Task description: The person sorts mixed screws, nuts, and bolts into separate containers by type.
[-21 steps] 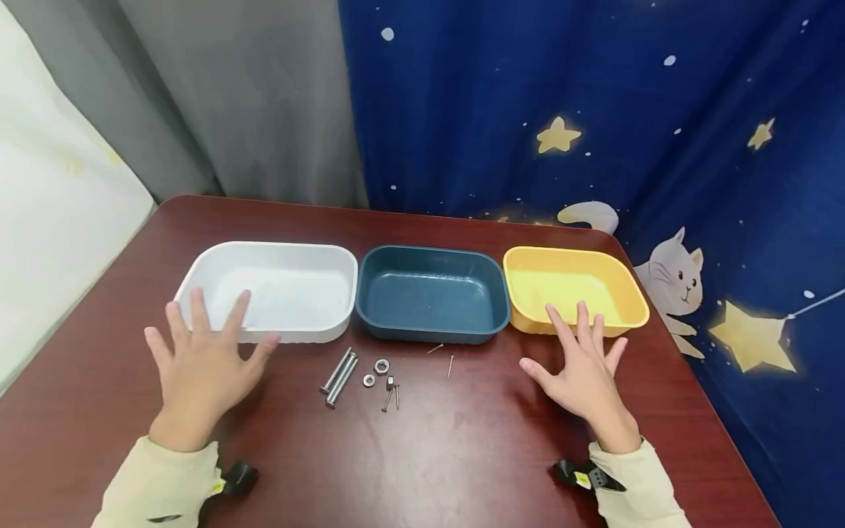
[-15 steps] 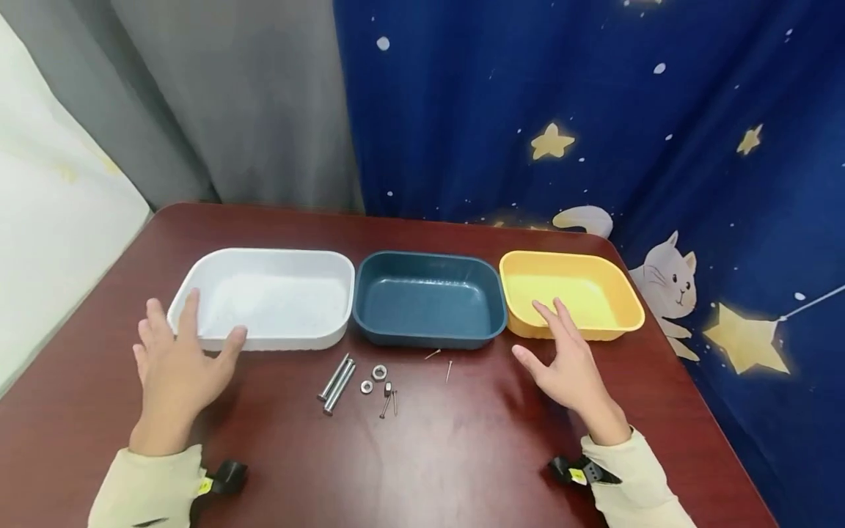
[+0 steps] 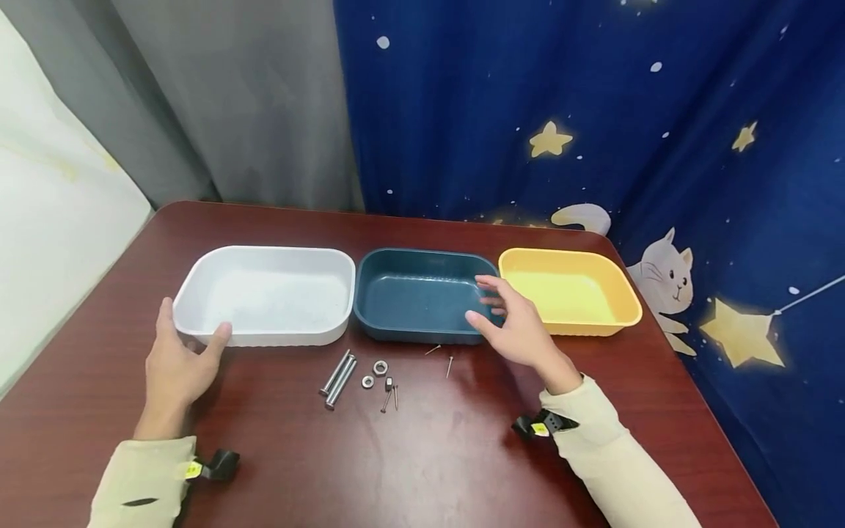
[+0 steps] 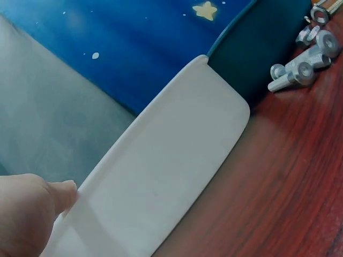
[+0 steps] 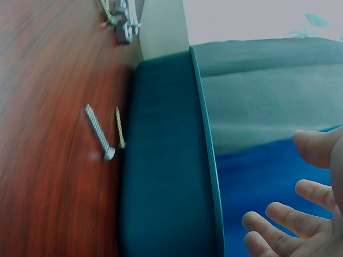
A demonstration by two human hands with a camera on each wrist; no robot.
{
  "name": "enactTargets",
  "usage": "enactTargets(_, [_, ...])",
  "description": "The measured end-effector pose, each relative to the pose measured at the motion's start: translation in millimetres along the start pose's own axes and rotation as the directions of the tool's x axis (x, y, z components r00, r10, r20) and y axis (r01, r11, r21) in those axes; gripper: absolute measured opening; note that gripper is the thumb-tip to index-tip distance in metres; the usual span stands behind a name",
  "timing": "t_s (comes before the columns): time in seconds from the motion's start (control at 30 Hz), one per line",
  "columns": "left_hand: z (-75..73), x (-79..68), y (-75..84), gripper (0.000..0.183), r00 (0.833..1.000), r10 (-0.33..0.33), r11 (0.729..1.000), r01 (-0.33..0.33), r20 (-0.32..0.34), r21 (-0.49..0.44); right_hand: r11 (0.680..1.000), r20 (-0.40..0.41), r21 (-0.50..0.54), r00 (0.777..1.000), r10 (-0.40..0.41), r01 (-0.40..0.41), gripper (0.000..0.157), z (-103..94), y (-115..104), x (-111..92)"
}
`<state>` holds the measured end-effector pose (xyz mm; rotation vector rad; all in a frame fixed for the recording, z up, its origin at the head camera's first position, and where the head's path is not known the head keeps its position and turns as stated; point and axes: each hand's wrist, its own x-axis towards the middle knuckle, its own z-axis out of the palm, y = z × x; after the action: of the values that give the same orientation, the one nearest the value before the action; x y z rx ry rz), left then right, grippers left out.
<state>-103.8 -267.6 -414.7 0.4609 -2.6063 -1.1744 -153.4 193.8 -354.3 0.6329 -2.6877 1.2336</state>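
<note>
My left hand (image 3: 177, 370) is at the near left corner of the white bin (image 3: 277, 339), its thumb at the front rim and its index finger along the left side. In the left wrist view the thumb (image 4: 37, 206) lies right at the rim. With loosely bent fingers and nothing held, my right hand (image 3: 521, 334) overlaps the right end of the dark blue bin (image 3: 429, 336). In the right wrist view its fingers (image 5: 297, 220) are spread apart beyond that bin's rim.
Right of the blue bin stands a yellow bin (image 3: 587, 328). In front of the bins lie metal bolts (image 3: 341, 383), nuts (image 3: 381, 368) and several small screws (image 3: 450, 367). A starry blue curtain (image 3: 449, 110) hangs behind the table (image 3: 422, 469).
My right hand has moved left from the yellow bin to the blue bin's right end. My left hand has drawn back from over the white bin to its near left corner.
</note>
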Motion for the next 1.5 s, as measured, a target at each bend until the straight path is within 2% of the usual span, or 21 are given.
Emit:
enactTargets(0.17, [-0.1,-0.2,0.0,0.094,1.0,0.014,1.0,-0.014,0.01,0.002,0.998,0.044,0.057,0.999,-0.026,0.023,0.055,13.5,-8,12])
enactTargets(0.33, [0.5,1.7,-0.5,0.093,1.0,-0.005,1.0,0.005,0.012,0.016,0.995,0.096,0.082,0.993,-0.066,0.058,0.053,25.1,-19,25])
enactTargets(0.53, [3.3,0.5,-1.5,0.092,0.999,-0.024,1.0,0.024,0.022,0.019,0.992,0.166,0.074,0.98,-0.112,0.1,0.05,40.5,-33,37])
enactTargets(0.77, [4.1,1.1,-2.9,0.092,1.0,-0.009,1.0,0.008,0.009,0.028,0.988,0.222,0.112,0.966,-0.133,0.111,0.046,62.7,-46,46])
enactTargets(0.9, [4.0,-1.2,-5.0,0.092,1.0,-0.01,0.999,0.01,0.012,0.043,0.986,0.275,0.132,0.952,-0.137,0.104,0.044,75.8,-53,46])
enactTargets(1.13, [4.5,-1.4,-6.4,0.092,1.0,0.004,0.999,-0.004,-0.006,0.033,0.974,0.314,0.165,0.929,-0.198,0.152,0.039,95.8,-71,49])
enactTargets(1.33, [2.5,-1.1,-6.4,0.09,1.0,0.014,0.999,-0.013,-0.015,0.041,0.971,0.389,0.181,0.895,-0.219,0.159,0.035,110.7,-83,52])
enactTargets(1.5, [3.5,0.8,-4.8,0.09,1.0,0.022,0.999,-0.021,-0.015,0.038,0.974,0.442,0.156,0.87,-0.219,0.166,0.032,120.5,-85,54])
